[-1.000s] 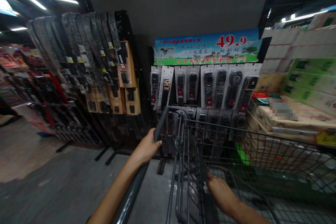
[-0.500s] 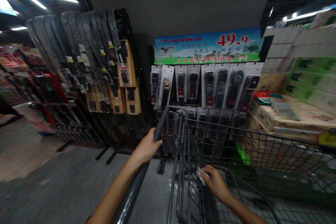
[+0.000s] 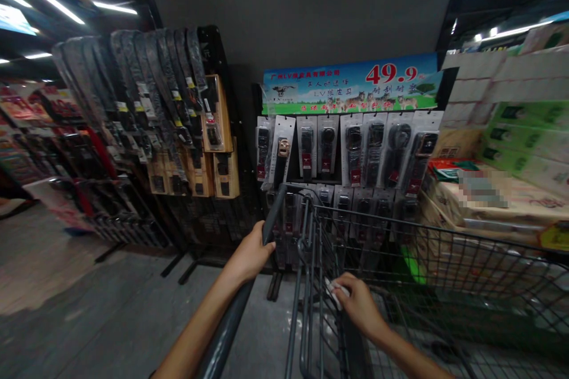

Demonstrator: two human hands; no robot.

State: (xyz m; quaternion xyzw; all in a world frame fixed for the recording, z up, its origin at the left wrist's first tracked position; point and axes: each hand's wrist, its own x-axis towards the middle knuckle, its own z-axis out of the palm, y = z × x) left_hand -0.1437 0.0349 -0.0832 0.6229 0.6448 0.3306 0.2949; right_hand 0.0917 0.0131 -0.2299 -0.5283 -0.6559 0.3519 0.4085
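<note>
My left hand (image 3: 252,253) is wrapped round the dark handlebar (image 3: 229,320) of a wire shopping cart (image 3: 400,222). Over the cart's near end, my right hand (image 3: 357,303) pinches a crumpled white cloth or tissue (image 3: 334,291), which lies against the thin wires. The palm side of the right hand is hidden. Beyond the cart, packaged belts (image 3: 354,154) hang in rows under a blue price sign (image 3: 351,86).
More belts (image 3: 155,71) hang on a rack at the left, above wooden boxes (image 3: 217,109). Stacked packs (image 3: 511,189) stand right of the cart, with green packs behind. Rack feet (image 3: 274,287) reach out over the grey floor (image 3: 128,308).
My right hand and the white cloth have shifted slightly left along the cart's wires. The left hand keeps its hold on the handlebar. The view has tilted up a little.
</note>
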